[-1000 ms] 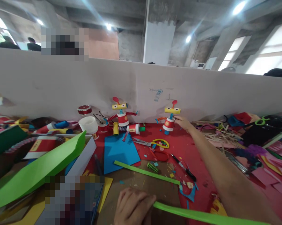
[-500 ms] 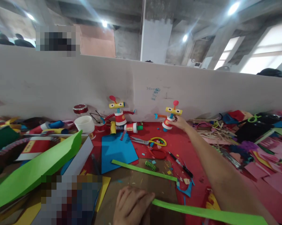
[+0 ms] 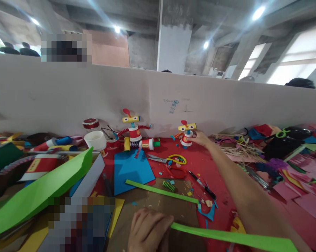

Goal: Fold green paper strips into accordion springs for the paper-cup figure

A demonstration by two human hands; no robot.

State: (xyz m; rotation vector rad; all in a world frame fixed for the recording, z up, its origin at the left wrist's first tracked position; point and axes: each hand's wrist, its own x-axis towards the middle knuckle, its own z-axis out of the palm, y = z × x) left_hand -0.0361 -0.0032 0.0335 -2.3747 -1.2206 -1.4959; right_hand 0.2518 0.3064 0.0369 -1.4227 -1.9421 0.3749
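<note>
Our right hand (image 3: 202, 139), pinching the red-and-white paper-cup figure (image 3: 185, 139), tipped it left, apparently adjusting; left hand (image 3: 148, 227) pinches green paper strip (image 3: 233, 236).

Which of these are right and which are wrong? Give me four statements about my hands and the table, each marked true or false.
1. The right hand holds a yellow-headed figure. True.
2. The scissors lie to the left of the pen. True.
3. The left hand grips the scissors. False: it holds a green strip.
4. The white cup stands on the blue sheet. False: it stands to the left of it.
</note>
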